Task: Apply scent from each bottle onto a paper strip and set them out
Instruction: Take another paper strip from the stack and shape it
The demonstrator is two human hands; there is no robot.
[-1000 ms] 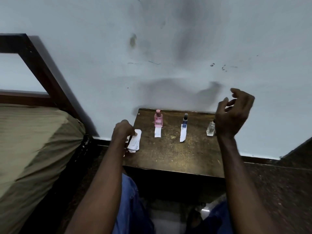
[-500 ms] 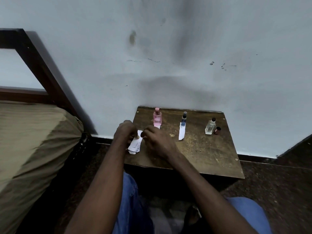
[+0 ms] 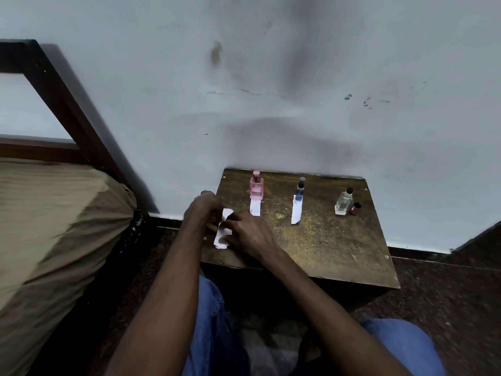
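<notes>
On a small wooden table [image 3: 325, 240] stand three bottles in a row: a pink bottle [image 3: 256, 188], a slim dark blue bottle [image 3: 299, 189] and a clear bottle [image 3: 343, 202] with its brown cap [image 3: 355, 208] off beside it. A white paper strip [image 3: 255, 207] lies in front of the pink bottle, another strip [image 3: 296, 213] in front of the blue one. At the table's left edge lies a stack of white strips [image 3: 222, 234]. My left hand [image 3: 203, 210] rests on the stack's left side. My right hand [image 3: 249, 234] pinches at the strips from the right.
A pale wall stands directly behind the table. A bed with an olive cover [image 3: 54, 226] and dark wooden frame [image 3: 67, 99] is at the left. My knees in blue jeans [image 3: 214, 321] are below the table. Dark floor lies at the right.
My right hand came down from beside the clear bottle and crossed left to the strip stack, where it now touches the strips. My left hand stayed at the stack.
</notes>
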